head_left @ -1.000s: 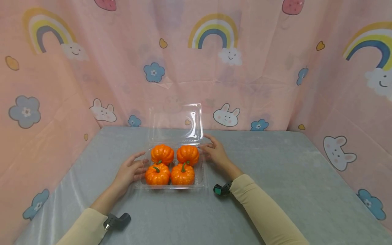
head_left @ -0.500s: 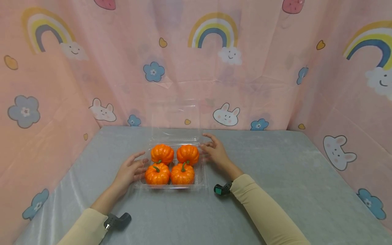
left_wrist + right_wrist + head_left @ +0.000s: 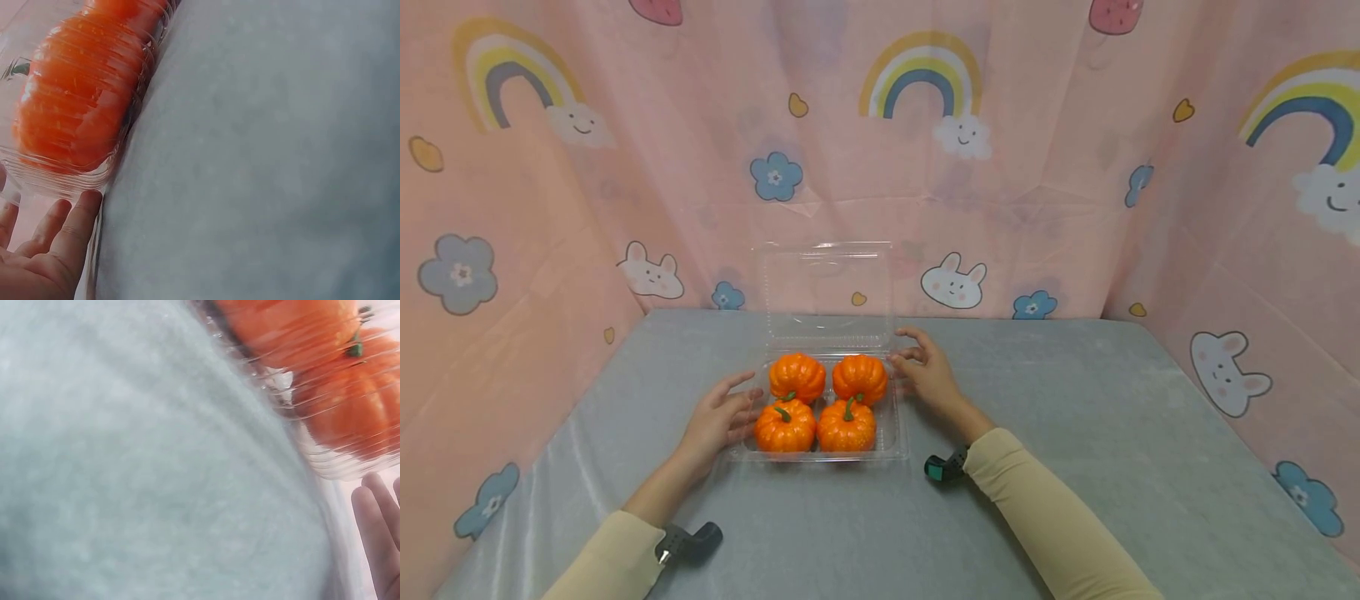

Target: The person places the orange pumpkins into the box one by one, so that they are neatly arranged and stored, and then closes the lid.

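A clear plastic clamshell box (image 3: 891, 442) sits on the table with its lid (image 3: 829, 292) raised at the back. Inside are several small orange pumpkins (image 3: 847, 427) with green stems, in two rows. My left hand (image 3: 715, 425) is at the box's left side, fingers relaxed; in the left wrist view its fingertips (image 3: 87, 200) meet the ribbed wall beside a pumpkin (image 3: 81, 94). My right hand (image 3: 931, 375) is at the right rear corner near the lid's hinge. The right wrist view has its straight fingers (image 3: 375, 531) right by the wall below a pumpkin (image 3: 353, 400).
A grey cloth covers the table (image 3: 1075, 450). Behind and at both sides hangs a pink printed curtain (image 3: 1037, 167). Each wrist wears a dark band-mounted device, one at the left sleeve (image 3: 610, 550) and one at the right sleeve (image 3: 1037, 500).
The lid has swung backward, and its bright glare has faded. Both hands, the box and the pumpkins have stayed nearly in place.
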`<state>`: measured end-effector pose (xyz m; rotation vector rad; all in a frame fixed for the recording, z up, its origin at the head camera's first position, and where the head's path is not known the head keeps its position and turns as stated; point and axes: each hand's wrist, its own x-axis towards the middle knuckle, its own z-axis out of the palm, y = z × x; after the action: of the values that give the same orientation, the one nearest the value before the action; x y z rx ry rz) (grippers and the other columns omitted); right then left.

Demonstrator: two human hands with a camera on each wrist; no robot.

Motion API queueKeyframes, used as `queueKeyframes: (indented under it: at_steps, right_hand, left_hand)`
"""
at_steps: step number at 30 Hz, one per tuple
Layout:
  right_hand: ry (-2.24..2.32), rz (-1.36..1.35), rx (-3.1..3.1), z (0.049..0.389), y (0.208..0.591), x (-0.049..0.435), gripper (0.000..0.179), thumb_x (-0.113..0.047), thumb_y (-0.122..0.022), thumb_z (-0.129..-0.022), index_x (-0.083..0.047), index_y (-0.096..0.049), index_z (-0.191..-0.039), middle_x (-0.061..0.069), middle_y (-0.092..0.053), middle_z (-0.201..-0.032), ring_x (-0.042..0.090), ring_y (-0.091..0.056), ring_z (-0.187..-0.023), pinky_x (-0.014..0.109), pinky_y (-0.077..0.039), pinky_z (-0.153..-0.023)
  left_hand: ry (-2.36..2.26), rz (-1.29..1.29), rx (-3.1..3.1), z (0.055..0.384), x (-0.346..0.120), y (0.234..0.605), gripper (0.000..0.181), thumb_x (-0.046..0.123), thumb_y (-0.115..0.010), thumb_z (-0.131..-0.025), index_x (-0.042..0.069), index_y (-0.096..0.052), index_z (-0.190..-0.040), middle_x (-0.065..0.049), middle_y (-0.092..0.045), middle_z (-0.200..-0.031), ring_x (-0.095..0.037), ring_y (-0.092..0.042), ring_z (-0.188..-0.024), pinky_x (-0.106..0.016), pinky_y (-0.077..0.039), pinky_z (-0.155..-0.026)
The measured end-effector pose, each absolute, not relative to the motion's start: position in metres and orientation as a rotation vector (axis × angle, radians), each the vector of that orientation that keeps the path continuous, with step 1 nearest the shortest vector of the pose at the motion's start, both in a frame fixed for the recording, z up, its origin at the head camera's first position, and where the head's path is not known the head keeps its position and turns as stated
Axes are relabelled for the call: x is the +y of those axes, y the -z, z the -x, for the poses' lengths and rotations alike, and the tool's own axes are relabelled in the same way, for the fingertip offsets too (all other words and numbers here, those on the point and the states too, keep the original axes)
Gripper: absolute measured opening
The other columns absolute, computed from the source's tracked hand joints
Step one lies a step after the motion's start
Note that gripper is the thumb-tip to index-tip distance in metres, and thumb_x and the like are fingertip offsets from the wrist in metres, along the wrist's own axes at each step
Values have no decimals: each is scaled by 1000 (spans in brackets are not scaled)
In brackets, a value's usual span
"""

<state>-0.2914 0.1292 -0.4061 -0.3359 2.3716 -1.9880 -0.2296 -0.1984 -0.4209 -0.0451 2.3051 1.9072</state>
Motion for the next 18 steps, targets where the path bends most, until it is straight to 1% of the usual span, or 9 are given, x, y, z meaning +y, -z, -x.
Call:
queueKeyframes:
  at_steps: [5, 11, 18]
  right_hand:
    - [1994, 373, 2422, 295, 412, 130, 46, -7, -60, -94, -4, -44, -137, 29, -63, -108, 12, -63, -71, 35, -59, -59]
    - [1991, 353, 2527, 307, 433, 130, 38, -11, -63, -93, -12, -52, -129, 25, -67, -100, 13, -61, -67, 33, -58, -54]
    - [1964, 296, 2607, 303, 431, 128, 32, -13, -65, -92, -14, -57, -122, 21, -71, -98, 12, -64, -62, 32, -57, -53]
  left_hand:
    - [-1912, 42, 2300, 230, -199, 421, 48, 26, -42, -103, 16, -33, -149, -21, -46, -145, -6, -65, -92, -24, -57, -80]
    - [-1915, 43, 2294, 230, -199, 422, 48, 26, -42, -103, 17, -33, -149, -21, -46, -145, -7, -64, -92, -23, -56, -80]
    - [-1910, 60, 2293, 230, -199, 420, 49, 28, -43, -102, 19, -32, -149, -20, -46, -146, -8, -64, -93, -23, -56, -80]
